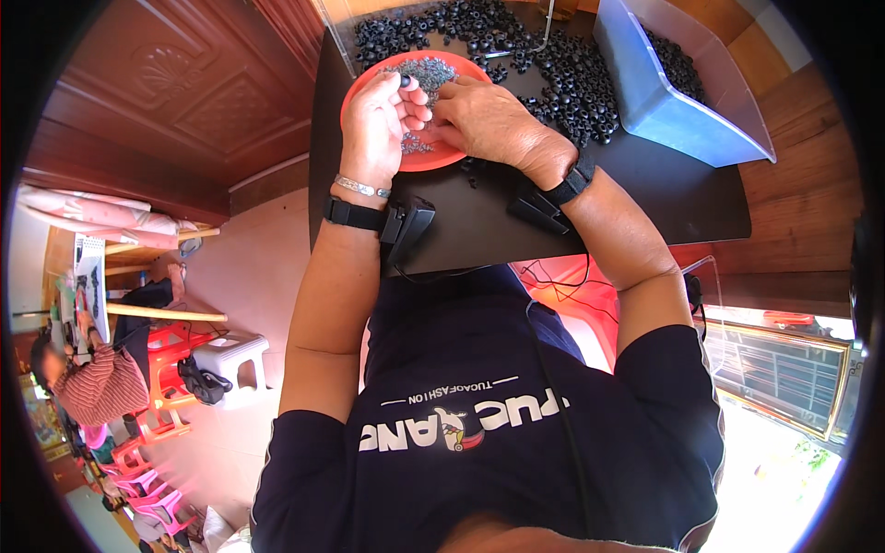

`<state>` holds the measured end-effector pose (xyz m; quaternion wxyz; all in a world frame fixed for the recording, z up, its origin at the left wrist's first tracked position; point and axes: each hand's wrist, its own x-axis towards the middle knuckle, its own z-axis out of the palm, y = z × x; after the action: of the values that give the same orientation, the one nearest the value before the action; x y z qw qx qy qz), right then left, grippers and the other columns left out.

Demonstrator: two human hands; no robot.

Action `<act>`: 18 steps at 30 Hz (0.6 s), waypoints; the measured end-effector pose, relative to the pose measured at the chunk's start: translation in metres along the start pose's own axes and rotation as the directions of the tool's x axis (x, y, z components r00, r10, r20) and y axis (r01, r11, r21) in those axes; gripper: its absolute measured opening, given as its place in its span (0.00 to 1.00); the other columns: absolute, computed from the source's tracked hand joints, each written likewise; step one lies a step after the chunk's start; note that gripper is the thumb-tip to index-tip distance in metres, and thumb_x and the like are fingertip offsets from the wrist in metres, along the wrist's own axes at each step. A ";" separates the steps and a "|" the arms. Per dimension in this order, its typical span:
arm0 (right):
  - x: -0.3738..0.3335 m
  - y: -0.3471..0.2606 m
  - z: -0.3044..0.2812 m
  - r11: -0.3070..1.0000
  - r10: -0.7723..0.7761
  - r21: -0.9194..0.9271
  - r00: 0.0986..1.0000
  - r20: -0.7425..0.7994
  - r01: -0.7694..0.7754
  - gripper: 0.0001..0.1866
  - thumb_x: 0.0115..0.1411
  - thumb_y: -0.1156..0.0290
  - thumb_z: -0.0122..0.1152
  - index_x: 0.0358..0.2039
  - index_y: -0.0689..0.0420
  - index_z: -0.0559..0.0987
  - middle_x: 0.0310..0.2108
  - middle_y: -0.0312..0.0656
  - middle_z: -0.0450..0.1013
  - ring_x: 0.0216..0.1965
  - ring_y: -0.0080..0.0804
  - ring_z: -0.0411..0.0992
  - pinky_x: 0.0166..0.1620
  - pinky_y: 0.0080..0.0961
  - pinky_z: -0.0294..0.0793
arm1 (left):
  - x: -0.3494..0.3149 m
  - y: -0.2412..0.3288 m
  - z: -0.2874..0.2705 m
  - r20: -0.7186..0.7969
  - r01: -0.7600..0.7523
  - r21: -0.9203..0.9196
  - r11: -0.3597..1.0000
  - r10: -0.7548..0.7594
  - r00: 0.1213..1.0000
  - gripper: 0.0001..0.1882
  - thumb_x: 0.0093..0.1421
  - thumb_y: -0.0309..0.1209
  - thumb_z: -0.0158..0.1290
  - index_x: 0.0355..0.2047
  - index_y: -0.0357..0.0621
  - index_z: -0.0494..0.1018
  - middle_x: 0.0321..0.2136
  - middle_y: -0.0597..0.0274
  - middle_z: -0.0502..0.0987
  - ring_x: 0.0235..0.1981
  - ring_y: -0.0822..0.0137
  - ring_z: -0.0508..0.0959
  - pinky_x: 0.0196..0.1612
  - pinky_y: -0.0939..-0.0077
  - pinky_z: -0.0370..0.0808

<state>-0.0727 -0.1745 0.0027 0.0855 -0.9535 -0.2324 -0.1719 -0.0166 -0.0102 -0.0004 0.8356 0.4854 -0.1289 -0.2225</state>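
Note:
A red round plastic bowl (348, 97) sits on the dark table, and a heap of small grey metal pieces (426, 70) lies in it. Over the bowl's left side my left hand (373, 124) is turned palm up with curled fingers. It pinches a small black plastic part (406, 81) between thumb and forefinger. My right hand (493, 120) reaches in from the right with bent fingers, close to the left fingertips and above the metal pieces. Its fingertips are partly hidden, and whatever they hold is too small to make out.
Many loose black parts (576, 88) cover the back of the table (645, 198). A blue bin (678, 120), holding more of them, stands at the right. Straps with black devices (410, 226) circle both wrists. Far left, another person (101, 378) is near red and white stools (235, 364).

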 end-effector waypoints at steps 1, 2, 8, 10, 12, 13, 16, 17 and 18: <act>0.000 0.000 0.000 1.000 0.003 0.016 1.000 0.006 -0.003 0.08 0.49 0.68 0.57 0.26 0.58 0.79 0.31 0.42 0.73 0.39 0.41 0.71 0.42 0.33 0.72 | 0.001 0.000 0.000 -0.003 0.008 -0.001 1.000 -0.008 1.000 0.12 0.61 0.37 0.44 0.29 0.43 0.69 0.24 0.61 0.74 0.23 0.68 0.74 0.27 0.78 0.68; 0.000 0.000 0.000 0.999 0.005 0.031 1.000 0.012 -0.005 0.08 0.49 0.68 0.57 0.26 0.58 0.79 0.31 0.42 0.73 0.39 0.41 0.71 0.42 0.33 0.72 | 0.001 -0.001 -0.001 -0.006 0.015 -0.002 1.000 -0.015 1.000 0.12 0.61 0.37 0.44 0.29 0.43 0.69 0.24 0.61 0.74 0.23 0.68 0.74 0.27 0.78 0.68; 0.001 0.000 0.003 0.999 -0.004 -0.049 1.000 0.022 0.005 0.06 0.50 0.70 0.56 0.27 0.57 0.79 0.32 0.41 0.73 0.40 0.40 0.71 0.43 0.32 0.72 | 0.002 -0.002 -0.003 0.015 0.014 -0.013 1.000 -0.013 1.000 0.12 0.61 0.37 0.44 0.29 0.43 0.70 0.24 0.61 0.74 0.23 0.68 0.74 0.27 0.78 0.68; 0.000 0.000 0.003 0.999 -0.006 -0.047 1.000 0.020 0.007 0.07 0.50 0.70 0.56 0.27 0.57 0.79 0.32 0.41 0.73 0.40 0.40 0.71 0.43 0.32 0.72 | 0.001 -0.003 -0.002 0.010 0.011 -0.006 1.000 -0.011 1.000 0.12 0.61 0.37 0.44 0.29 0.43 0.70 0.24 0.61 0.74 0.23 0.68 0.74 0.27 0.78 0.68; 0.000 0.001 0.002 0.999 -0.009 -0.045 1.000 0.018 0.010 0.07 0.49 0.70 0.56 0.27 0.57 0.79 0.32 0.41 0.73 0.40 0.40 0.71 0.43 0.32 0.72 | 0.001 -0.002 -0.002 0.003 0.009 0.001 1.000 -0.009 1.000 0.12 0.61 0.37 0.44 0.29 0.43 0.70 0.24 0.61 0.74 0.23 0.68 0.74 0.27 0.78 0.68; 0.000 0.001 0.001 1.000 -0.008 -0.018 1.000 0.024 0.008 0.06 0.49 0.70 0.58 0.27 0.57 0.78 0.33 0.41 0.72 0.40 0.40 0.70 0.43 0.33 0.71 | 0.001 -0.002 -0.002 0.005 0.014 -0.006 1.000 -0.014 1.000 0.12 0.61 0.37 0.44 0.29 0.43 0.70 0.24 0.61 0.74 0.23 0.68 0.74 0.27 0.78 0.68; -0.001 0.003 -0.003 1.000 -0.020 0.000 0.999 0.029 0.020 0.06 0.48 0.70 0.59 0.26 0.58 0.77 0.32 0.40 0.71 0.40 0.40 0.69 0.43 0.33 0.71 | 0.001 -0.001 -0.002 0.003 0.012 -0.004 1.000 -0.012 1.000 0.12 0.61 0.38 0.44 0.29 0.43 0.70 0.24 0.61 0.74 0.23 0.68 0.74 0.27 0.78 0.68; -0.002 0.003 -0.003 0.999 -0.030 -0.011 0.999 0.025 0.030 0.06 0.48 0.70 0.58 0.26 0.58 0.77 0.32 0.40 0.71 0.39 0.40 0.69 0.42 0.33 0.71 | 0.001 -0.002 -0.002 0.003 0.005 0.004 1.000 -0.005 1.000 0.12 0.60 0.38 0.44 0.29 0.43 0.70 0.24 0.61 0.74 0.23 0.68 0.74 0.28 0.78 0.68; -0.002 0.003 -0.002 0.999 -0.030 -0.011 0.999 0.026 0.030 0.06 0.48 0.70 0.58 0.26 0.58 0.77 0.32 0.40 0.71 0.39 0.40 0.69 0.42 0.33 0.71 | 0.001 -0.002 -0.002 0.002 0.006 0.004 1.000 -0.006 1.000 0.12 0.60 0.38 0.44 0.29 0.43 0.70 0.24 0.61 0.74 0.23 0.68 0.74 0.28 0.78 0.68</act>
<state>-0.0735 -0.1784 0.0039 0.0746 -0.9525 -0.2469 -0.1619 -0.0157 -0.0099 -0.0028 0.8339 0.4871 -0.1289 -0.2252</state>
